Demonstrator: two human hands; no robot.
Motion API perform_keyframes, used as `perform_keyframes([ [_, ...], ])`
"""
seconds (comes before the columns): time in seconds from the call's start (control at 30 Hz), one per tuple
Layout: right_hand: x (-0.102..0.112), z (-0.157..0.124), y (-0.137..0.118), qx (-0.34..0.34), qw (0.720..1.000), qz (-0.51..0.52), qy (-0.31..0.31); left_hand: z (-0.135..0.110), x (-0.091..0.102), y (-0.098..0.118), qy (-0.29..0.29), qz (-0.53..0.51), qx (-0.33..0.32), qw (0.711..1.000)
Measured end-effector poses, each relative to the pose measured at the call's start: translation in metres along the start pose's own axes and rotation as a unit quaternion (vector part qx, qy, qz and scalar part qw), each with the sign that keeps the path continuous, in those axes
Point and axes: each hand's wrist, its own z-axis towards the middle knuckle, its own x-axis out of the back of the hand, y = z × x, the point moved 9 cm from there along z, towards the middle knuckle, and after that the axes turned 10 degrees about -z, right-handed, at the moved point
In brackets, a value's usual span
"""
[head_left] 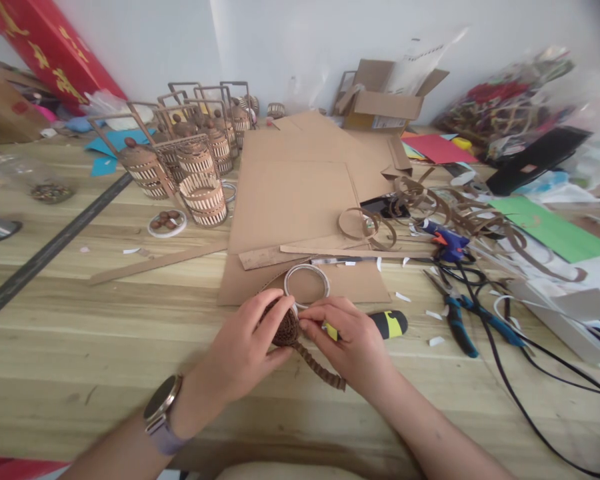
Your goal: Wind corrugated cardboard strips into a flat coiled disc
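My left hand (243,347) is closed around a rolled coil of brown corrugated cardboard strip (285,327) near the table's front. My right hand (353,343) pinches the same coil from the right, and the strip's loose tail (325,370) trails toward me under that hand. A white tape ring (307,285) lies on flat cardboard just beyond my fingers. A black and yellow utility knife (387,324) rests right of my right hand, partly hidden by it. A watch sits on my left wrist.
Flat cardboard sheets (295,193) cover the table's middle. Several cardboard lanterns (190,163) stand at back left. Curled cardboard strips (430,207), a blue glue gun (447,241), blue-handled pliers (457,320) and black cables (520,393) lie at right. A wooden ruler (267,257) and an open box (380,100) lie beyond.
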Motion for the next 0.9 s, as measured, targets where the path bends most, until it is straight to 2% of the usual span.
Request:
perform_keyframes([
  [0.7, 0.0003, 0.0003, -0.0062, 0.032, 0.999, -0.037, 0.025, 0.0009, -0.0006, 0.0005, -0.001, -0.02, 0.003, 1.0],
  [0.9, 0.0051, 0.0002, -0.0077, 0.041, 0.998, -0.041, 0.041, 0.0022, 0.0024, -0.0026, 0.01, -0.03, 0.022, 0.999],
])
